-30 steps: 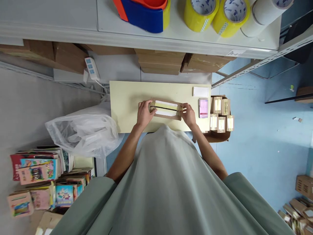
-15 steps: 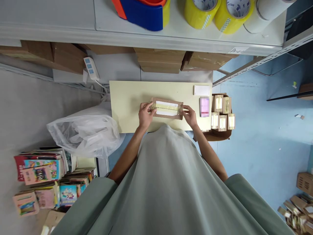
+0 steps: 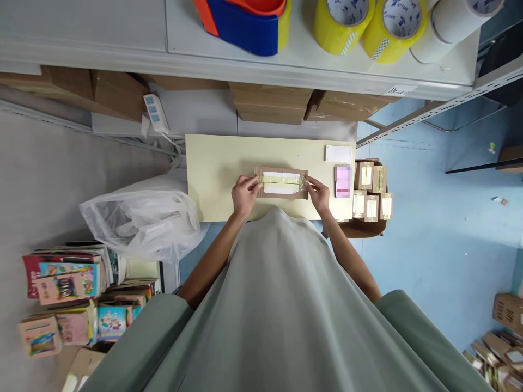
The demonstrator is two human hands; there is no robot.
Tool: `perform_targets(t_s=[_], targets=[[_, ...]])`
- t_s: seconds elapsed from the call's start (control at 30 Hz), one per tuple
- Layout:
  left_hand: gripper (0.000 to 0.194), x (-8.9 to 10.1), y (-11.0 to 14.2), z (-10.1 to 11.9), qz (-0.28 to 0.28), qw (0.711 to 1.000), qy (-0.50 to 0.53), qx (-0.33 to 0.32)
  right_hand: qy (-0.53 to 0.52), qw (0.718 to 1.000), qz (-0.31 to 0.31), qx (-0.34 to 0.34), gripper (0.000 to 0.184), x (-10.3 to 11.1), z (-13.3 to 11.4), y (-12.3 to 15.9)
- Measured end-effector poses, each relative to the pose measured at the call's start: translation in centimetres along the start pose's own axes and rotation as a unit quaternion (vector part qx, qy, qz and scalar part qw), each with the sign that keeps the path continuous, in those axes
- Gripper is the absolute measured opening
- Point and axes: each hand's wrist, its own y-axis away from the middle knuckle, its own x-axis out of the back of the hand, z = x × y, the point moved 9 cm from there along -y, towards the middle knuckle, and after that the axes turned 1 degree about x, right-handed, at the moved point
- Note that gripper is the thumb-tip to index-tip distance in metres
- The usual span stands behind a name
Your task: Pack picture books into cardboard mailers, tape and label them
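Note:
A flat brown cardboard parcel with a white label lies on the pale yellow table, with a strip of clear yellowish tape running along its length. My left hand pinches the parcel's left end with curled fingers. My right hand pinches the right end the same way. Both hands rest on the table surface at the parcel's ends.
A pink card and a white card lie at the table's right. A carton of small taped boxes stands beside it. Tape rolls sit on the shelf above. A plastic bag and stacked books are on the left.
The parcel has come down from a slightly raised, tilted position to lie flat on the table. Both hands stayed at its ends and moved little.

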Motion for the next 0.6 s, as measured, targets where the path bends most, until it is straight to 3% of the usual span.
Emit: perform_targets(t_s=[0.17, 0.4, 0.6], targets=[[0.03, 0.4, 1.5, -0.7, 0.031, 0.998, 0.058, 0.022, -0.019, 1.0, 0.01, -0.007, 0.055, 0.3, 0.5, 0.2], [0.038, -0.3, 1.2, -2.2, 0.048, 0.986, 0.133, 0.094, -0.008, 1.0, 0.018, 0.007, 0.061, -0.2, 1.2, 0.1], [0.029, 0.3, 1.0, -1.0, 0.037, 0.992, 0.1, 0.064, 0.029, 0.998, 0.051, 0.011, 0.061, -0.1, 0.0, 1.4]])
